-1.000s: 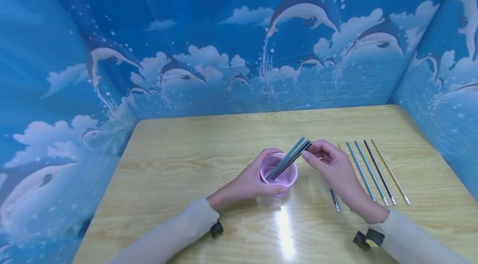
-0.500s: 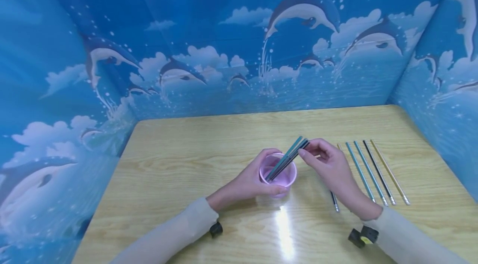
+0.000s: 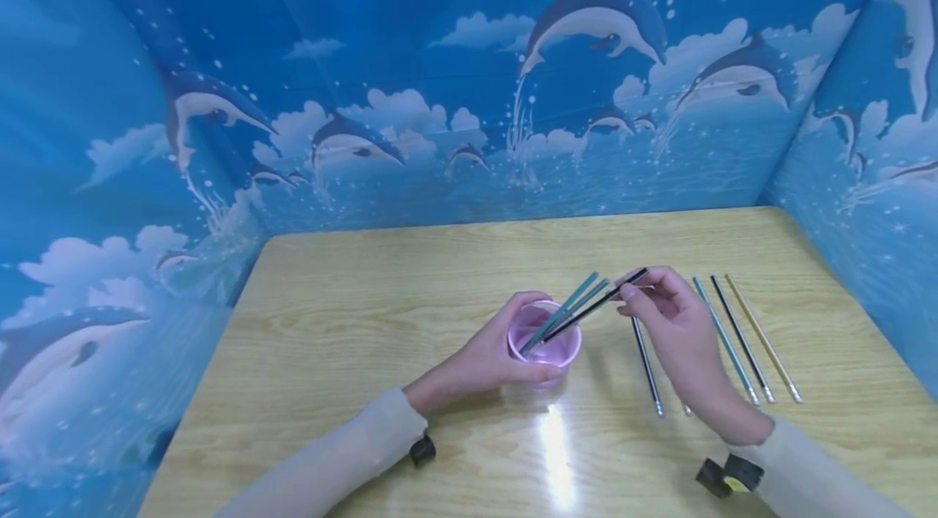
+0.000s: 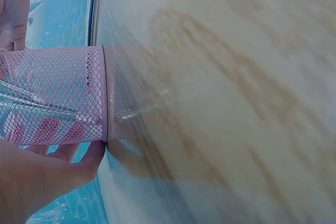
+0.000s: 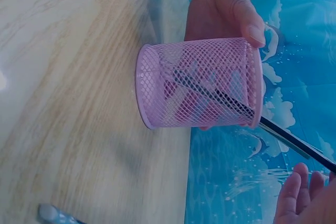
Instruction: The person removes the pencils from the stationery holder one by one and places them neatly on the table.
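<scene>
A pink mesh pencil cup (image 3: 579, 344) stands upright on the table, the left hand (image 3: 506, 351) gripping it around its side. Leaning inside are teal pencils (image 3: 579, 292), their upper ends sticking out past the rim. The right hand (image 3: 677, 331) pinches a black pencil (image 3: 599, 305) near its top between thumb and fingers. That pencil slants down into the cup, its lower part seen through the mesh (image 5: 210, 85) in the right wrist view. In the left wrist view, the left fingers (image 4: 79, 174) lie at the cup's lower edge.
To the right lie a dark pencil (image 3: 647, 367), a teal pencil (image 3: 725, 339), a black pencil (image 3: 743, 341) and a yellow pencil (image 3: 764, 339), erasers toward the person. The right hand partly covers others. A dolphin-print backdrop (image 3: 410, 176) borders the table (image 3: 352, 290).
The right hand has shifted right, drawing the black pencil's top away from the teal pencils, so it slants lower. The left hand and the cup stay in place.
</scene>
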Demonstrator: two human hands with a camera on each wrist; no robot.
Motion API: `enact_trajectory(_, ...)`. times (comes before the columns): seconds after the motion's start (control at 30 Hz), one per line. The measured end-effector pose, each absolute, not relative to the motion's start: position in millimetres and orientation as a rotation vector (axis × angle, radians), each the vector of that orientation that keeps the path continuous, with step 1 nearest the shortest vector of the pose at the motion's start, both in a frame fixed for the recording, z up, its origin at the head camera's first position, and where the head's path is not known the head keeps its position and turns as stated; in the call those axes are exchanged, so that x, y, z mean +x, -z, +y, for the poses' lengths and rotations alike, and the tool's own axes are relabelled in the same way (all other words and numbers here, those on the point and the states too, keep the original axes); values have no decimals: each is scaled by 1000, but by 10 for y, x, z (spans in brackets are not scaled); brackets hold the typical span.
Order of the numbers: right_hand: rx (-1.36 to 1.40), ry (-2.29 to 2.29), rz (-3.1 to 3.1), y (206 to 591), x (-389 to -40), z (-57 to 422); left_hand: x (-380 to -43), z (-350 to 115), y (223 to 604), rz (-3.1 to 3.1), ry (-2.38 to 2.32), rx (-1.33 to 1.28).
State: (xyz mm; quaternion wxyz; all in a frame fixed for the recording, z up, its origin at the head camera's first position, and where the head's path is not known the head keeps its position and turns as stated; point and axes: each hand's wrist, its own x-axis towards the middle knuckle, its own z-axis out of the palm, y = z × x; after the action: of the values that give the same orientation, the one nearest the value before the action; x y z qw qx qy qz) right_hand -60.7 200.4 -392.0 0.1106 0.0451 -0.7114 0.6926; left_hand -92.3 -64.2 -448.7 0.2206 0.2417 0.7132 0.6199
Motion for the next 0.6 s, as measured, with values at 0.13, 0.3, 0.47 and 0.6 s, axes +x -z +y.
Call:
enact_trajectory(0.13,205,-2145,-1890,3876,-604,2081,-924,-640,4479,1973,-1710,665)
enact_trajectory(0.3,248,-2244,-1674,3808,-576,2170,-923,-640,4487,1994,-1693,649)
enact_trajectory(0.47,255,-2354,-1447,3763,-558,2239,-921,-642,4496,2000,-1692,654)
enact_trajectory(0.6,264,-2396,-1322,3743,-538,2315,-920,-642,4497,1970,-1713,667)
